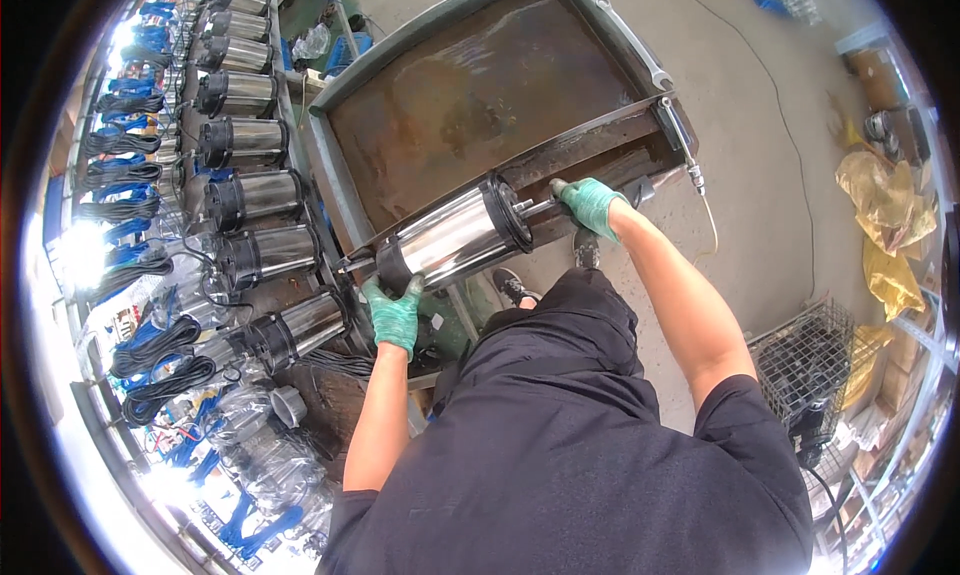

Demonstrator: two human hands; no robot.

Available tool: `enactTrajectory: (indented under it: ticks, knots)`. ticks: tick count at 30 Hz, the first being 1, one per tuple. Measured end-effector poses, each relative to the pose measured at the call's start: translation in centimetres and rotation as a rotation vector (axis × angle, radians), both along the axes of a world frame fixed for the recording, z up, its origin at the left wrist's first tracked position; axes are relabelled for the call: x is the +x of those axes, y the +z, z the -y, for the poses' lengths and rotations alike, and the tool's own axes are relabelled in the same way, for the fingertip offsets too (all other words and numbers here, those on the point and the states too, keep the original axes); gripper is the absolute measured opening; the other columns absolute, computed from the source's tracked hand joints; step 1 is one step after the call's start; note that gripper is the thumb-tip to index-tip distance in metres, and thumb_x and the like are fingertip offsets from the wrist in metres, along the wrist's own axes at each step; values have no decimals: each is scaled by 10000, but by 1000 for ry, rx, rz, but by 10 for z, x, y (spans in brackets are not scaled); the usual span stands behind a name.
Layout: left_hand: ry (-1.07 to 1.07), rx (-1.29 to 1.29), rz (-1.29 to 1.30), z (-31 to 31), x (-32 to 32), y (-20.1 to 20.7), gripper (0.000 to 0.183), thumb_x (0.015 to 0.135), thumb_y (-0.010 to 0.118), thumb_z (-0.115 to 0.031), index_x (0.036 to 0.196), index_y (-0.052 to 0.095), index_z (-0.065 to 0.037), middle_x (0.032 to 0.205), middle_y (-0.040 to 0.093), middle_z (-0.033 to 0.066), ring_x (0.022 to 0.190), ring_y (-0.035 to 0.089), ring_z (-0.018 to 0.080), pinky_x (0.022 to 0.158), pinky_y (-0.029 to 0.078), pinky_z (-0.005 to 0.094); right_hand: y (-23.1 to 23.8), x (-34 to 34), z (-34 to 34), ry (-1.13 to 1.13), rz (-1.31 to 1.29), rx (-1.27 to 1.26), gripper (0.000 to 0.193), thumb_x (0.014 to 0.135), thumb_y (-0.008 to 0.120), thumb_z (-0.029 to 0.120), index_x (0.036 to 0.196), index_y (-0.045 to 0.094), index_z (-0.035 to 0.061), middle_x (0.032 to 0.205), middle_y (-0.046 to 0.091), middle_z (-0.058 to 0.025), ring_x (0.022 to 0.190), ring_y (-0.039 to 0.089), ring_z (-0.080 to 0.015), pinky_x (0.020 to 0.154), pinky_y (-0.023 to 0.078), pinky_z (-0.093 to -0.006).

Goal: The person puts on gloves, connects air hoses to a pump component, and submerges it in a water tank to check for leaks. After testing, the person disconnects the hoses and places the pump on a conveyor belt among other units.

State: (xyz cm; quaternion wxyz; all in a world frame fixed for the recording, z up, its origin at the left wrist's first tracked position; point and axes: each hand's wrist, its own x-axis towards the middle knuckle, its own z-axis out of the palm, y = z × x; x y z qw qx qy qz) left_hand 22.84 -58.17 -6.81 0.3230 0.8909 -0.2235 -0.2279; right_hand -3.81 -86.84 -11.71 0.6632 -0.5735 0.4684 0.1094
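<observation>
A shiny steel pump motor with black end caps lies at a slant along the near edge of a water-filled metal tank. My left hand, in a green glove, grips its black left end from below, thumb and fingers apart around the cap. From the right end cap a thin metal shaft sticks out. My right hand, gloved likewise, closes around the outer end of that shaft; the fingers partly hide it. Just past this hand a grey tapered piece lies on the ledge.
A long wrench rests on the tank's right rim, near an air gun with a thin hose. Several similar steel motors line a rack at left, beside coiled black cables. A wire basket stands at right.
</observation>
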Motion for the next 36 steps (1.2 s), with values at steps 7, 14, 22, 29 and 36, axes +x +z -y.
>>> enactTrajectory:
  ticks: [7, 14, 22, 29, 36]
  knots:
    - [29, 9, 1, -2, -1, -1, 785, 824, 886, -272, 1383, 422, 26, 1279, 570, 143, 1144, 546, 253, 1025, 439, 357, -14, -4, -11, 177, 166, -625, 350, 1030, 550, 244, 1325, 613, 65, 1114, 721, -195, 973, 699, -295, 886, 524, -402]
    - [38, -12, -23, -8, 5, -11, 848, 797, 901, -291, 1390, 387, 29, 1290, 545, 184, 1138, 544, 284, 1008, 451, 381, -20, 8, -5, 80, 158, -291, 363, 1028, 550, 323, 1197, 707, 43, 1179, 703, -216, 1105, 671, -380, 956, 514, -431]
    - [18, -21, -24, -8, 5, -7, 851, 803, 897, -317, 1386, 387, 33, 1284, 554, 194, 1143, 553, 291, 1010, 456, 378, 7, 11, -6, 280, 60, -546, 367, 1034, 545, 296, 1285, 641, 46, 1179, 707, -190, 1025, 683, -379, 927, 539, -429]
    - [2, -30, -13, -10, 10, -17, 868, 788, 907, -332, 1386, 395, 32, 1291, 548, 199, 1157, 545, 297, 1021, 447, 380, -22, -13, -5, 96, 416, -325, 224, 1018, 630, 205, 1153, 704, 41, 852, 666, -32, 765, 621, -145, 716, 531, -306]
    - [13, -12, -53, -5, 5, -9, 887, 794, 902, -335, 1403, 374, 35, 1315, 541, 212, 1172, 545, 307, 1023, 452, 393, -23, 9, -11, -62, 60, -259, 358, 1013, 598, 331, 1186, 682, 29, 925, 699, -102, 866, 671, -271, 787, 539, -376]
